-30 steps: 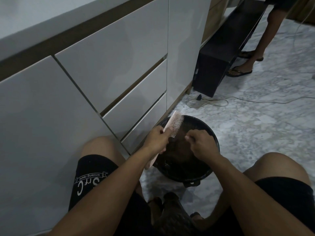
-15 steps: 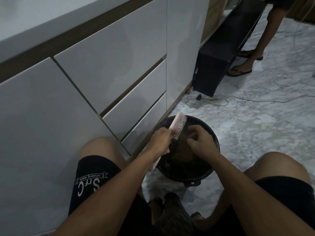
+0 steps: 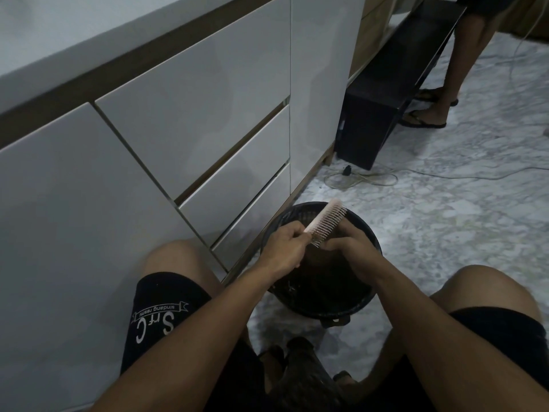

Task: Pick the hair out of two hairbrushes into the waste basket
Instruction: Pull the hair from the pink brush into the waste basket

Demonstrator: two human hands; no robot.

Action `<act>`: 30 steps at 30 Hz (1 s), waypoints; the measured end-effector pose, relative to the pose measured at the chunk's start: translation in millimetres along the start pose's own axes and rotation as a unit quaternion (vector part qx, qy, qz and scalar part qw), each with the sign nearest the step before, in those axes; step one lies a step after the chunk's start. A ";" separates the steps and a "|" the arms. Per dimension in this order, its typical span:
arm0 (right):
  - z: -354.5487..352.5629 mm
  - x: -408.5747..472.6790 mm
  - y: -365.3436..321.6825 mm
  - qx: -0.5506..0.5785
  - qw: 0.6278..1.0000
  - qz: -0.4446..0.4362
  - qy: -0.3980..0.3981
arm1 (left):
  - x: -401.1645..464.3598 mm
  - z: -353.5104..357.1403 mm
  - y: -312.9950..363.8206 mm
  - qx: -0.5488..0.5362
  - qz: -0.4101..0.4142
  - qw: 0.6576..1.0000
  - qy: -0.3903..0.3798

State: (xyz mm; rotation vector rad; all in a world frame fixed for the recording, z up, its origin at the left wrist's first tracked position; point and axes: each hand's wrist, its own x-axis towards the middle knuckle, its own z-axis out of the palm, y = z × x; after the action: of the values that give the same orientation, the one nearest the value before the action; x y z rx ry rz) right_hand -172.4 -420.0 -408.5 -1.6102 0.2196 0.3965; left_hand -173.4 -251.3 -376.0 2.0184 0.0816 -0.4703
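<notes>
There is only one view, from a wide-angle camera on my head. It looks forward and steeply down over my two forearms and my bent knees to the grey marbled floor (image 3: 445,233). It is close to my left hand (image 3: 286,248) and right hand (image 3: 353,251), which sit near the middle of the picture. The white glossy cabinet fronts (image 3: 178,120) fill the left side, and the edges of the view bend.

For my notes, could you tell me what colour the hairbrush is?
The hairbrush is pale pink, with light bristles; the head view shows it.
</notes>
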 end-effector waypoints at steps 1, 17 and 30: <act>1.5 -0.3 -0.6 -0.002 1.000 0.001 -0.008 | 1.3 -0.1 -0.6 0.009 0.007 1.000 0.011; 8.8 -2.7 -2.4 -0.167 0.982 -0.044 0.083 | 3.8 -7.5 -5.1 0.049 -0.001 0.997 0.064; 9.8 -3.0 3.1 -0.268 0.954 -0.046 0.130 | 5.0 -1.4 -9.4 0.035 0.004 0.998 0.048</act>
State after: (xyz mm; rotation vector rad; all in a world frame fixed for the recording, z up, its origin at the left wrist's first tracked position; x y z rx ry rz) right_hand -177.5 -410.9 -410.5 -2.2022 0.2474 0.1746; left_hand -170.8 -246.3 -385.2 2.1096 0.1165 -0.3750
